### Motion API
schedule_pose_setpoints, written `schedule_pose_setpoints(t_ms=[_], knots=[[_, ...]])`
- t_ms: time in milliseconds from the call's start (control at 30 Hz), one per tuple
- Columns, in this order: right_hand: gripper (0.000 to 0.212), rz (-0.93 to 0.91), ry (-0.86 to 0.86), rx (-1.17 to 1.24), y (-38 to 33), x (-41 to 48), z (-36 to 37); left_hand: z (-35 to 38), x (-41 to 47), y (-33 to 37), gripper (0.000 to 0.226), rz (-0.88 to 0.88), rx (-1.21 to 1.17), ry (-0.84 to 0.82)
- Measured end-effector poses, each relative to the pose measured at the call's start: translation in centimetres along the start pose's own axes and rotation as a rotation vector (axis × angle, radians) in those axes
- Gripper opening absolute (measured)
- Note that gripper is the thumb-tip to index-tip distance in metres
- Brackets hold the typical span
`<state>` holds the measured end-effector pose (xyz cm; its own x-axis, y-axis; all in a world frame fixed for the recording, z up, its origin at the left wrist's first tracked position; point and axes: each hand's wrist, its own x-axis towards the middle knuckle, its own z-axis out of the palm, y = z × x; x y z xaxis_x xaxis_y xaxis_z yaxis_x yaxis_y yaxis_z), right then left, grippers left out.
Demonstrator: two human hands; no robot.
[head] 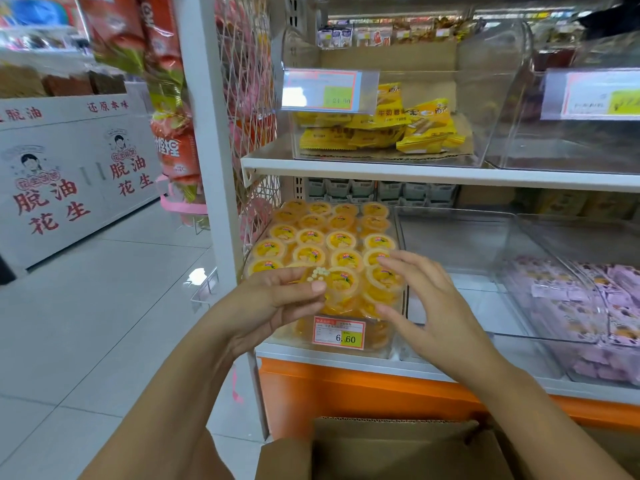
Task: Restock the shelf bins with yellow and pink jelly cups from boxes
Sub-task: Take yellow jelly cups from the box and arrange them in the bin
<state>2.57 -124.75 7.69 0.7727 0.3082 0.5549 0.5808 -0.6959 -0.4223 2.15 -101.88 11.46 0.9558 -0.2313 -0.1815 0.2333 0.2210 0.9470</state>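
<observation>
We take the red-framed price tag [339,332] reading "6.60" as our marker. It hangs on the front of a clear bin [377,348]. Directly above it, yellow jelly cups [311,237] fill that bin in rows, lids up. Just above and left of the tag, our left hand [277,301] curls thumb and fingers on the foremost cup [343,284], pinching it. Above and right of the tag, our right hand [420,299] hovers with fingers spread and nearly straight, gripping nothing; whether it touches the cups we cannot tell. Below the tag sits an open cardboard box [398,448]. Far right of it lie purple packets [588,306]. Higher up, an upper tag [329,90] reads "24.90", and far left a white display [69,174] reads "脱油花生".
</observation>
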Motion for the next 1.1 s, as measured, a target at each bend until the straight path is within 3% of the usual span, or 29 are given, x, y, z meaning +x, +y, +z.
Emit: schedule_pose_setpoints(t_ms=[67, 167, 300, 400, 467, 633, 800, 900, 967, 1033, 1100], knots=[[0.046, 0.004, 0.003, 0.105, -2.1, 0.9, -0.4, 0.3, -0.2, 0.1, 0.05, 0.082, 0.189, 0.054], [0.039, 0.128, -0.146, 0.48, -4.8, 2.9, -0.6, 0.7, -0.6, -0.1, 0.028, 0.238, 0.519, 0.157], [0.04, 0.235, -0.286, 0.533, -5.8, 4.9, -0.4, 0.0, -0.2, -0.4, 0.043, 0.36, 0.676, 0.219], [0.016, 0.328, -0.238, 0.621, -5.7, 5.9, -0.5, -0.7, 0.0, 0.2, 0.02, 0.398, 0.549, 0.153], [0.005, 0.374, -0.187, 0.637, -5.7, 6.2, -0.2, -1.1, 0.1, 0.2, 0.018, 0.366, 0.388, 0.107], [0.01, 0.55, -0.162, 0.693, -5.6, 6.8, 2.1, -0.4, 1.3, 0.1, 0.011, 0.349, 0.321, 0.212], [0.015, 0.493, -0.369, 0.77, -6.0, 7.8, 0.6, -0.1, 1.5, 1.3, 0.012, 0.429, 0.263, 0.304], [0.003, 0.628, -0.272, 0.902, -5.8, 8.6, 0.6, -0.6, 1.6, 1.3, 0.03, 0.341, 0.262, 0.304], [0.006, 0.721, -0.152, 1.092, -5.6, 8.8, 1.2, -0.8, 1.4, 1.0, 0.037, 0.23, 0.285, 0.25], [0.013, 0.735, -0.135, 1.183, -5.4, 8.8, 1.8, -0.8, 1.5, 0.6, 0.032, 0.221, 0.269, 0.202], [0.018, 0.694, -0.196, 1.111, -5.5, 8.8, 2.2, -1.0, 1.8, 0.6, 0.022, 0.28, 0.252, 0.245]])
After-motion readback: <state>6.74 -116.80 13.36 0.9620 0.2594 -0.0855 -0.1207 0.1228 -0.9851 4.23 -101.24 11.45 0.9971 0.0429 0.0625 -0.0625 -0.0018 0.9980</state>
